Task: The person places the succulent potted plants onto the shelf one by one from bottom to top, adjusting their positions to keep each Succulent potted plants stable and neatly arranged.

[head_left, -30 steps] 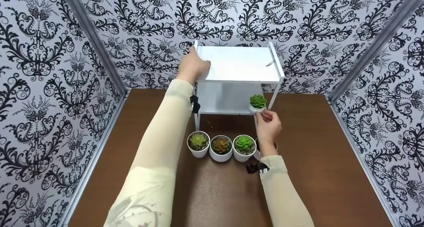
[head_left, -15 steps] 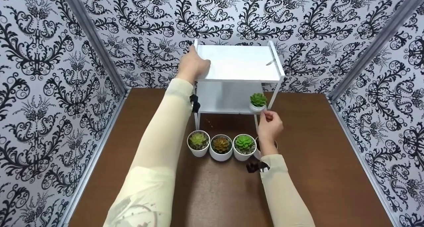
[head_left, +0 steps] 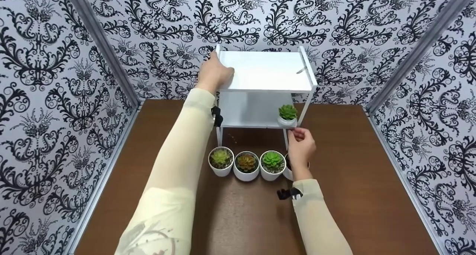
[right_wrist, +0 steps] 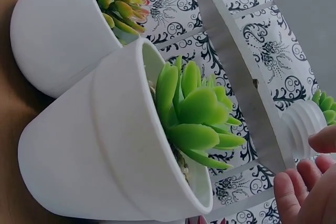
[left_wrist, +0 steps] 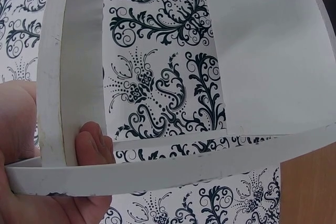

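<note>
In the head view a white two-tier shelf rack (head_left: 266, 70) stands at the back of the table. My left hand (head_left: 214, 72) grips its upper left side; the left wrist view shows the fingers (left_wrist: 93, 148) around the white frame. A small ribbed white pot with a green succulent (head_left: 287, 115) sits upright on the lower shelf at the front right corner. My right hand (head_left: 302, 147) is just below and in front of it, fingers loosely bent and holding nothing. In the right wrist view the thumb is close to the small pot (right_wrist: 304, 128), apparently apart from it.
Larger white potted succulents stand in a row before the rack: yellow-green (head_left: 221, 161), brownish (head_left: 247, 165), bright green (head_left: 272, 165), and one (head_left: 288, 173) mostly hidden behind my right wrist. Patterned walls (head_left: 74, 80) enclose the brown table (head_left: 357, 165).
My right fingers have let go of the small potted succulent and moved down slightly away from it; the pot stays on the lower shelf. My left hand keeps its grip on the rack.
</note>
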### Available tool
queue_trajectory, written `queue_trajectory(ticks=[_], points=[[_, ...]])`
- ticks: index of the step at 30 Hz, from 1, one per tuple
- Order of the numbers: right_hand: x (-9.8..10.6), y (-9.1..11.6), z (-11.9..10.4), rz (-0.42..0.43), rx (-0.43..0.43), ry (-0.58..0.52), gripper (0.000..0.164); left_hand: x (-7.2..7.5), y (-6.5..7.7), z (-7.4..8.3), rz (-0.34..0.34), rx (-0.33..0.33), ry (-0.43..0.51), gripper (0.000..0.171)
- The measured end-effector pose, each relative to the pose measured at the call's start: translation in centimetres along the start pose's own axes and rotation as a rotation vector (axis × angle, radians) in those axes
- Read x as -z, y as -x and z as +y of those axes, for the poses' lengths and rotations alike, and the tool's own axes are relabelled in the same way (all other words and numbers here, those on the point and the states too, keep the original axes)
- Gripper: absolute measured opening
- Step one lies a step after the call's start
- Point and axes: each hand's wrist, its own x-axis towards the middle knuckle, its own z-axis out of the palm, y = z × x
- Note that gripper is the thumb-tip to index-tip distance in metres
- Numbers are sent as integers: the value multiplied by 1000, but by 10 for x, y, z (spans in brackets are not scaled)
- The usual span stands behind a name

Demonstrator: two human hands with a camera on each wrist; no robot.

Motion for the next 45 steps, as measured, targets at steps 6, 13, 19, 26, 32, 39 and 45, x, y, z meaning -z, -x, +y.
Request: queue_trajectory(ticks=[6, 13, 19, 26, 32, 39, 45], points=[[6, 4, -1, -35, -6, -9, 24, 0, 1, 0, 0, 0, 7, 98], [13, 7, 2, -58, -20, 4, 28, 0, 3, 0, -6, -8, 19, 99], [18, 10, 6, -62, -9, -52, 33, 1, 1, 0, -5, -4, 29, 99], [24, 14, 12, -68, 27, -80, 33, 3, 1, -3, -2, 4, -2, 100], [29, 16, 18, -77, 64, -60, 34, 4, 1, -5, -17, 16, 25, 100], [37, 19, 23, -81, 107, -8, 38, 1, 0, -3, -21, 11, 37, 100], [43, 19, 27, -79, 101, -1, 42, 0, 1, 1, -22, -2, 25, 99]])
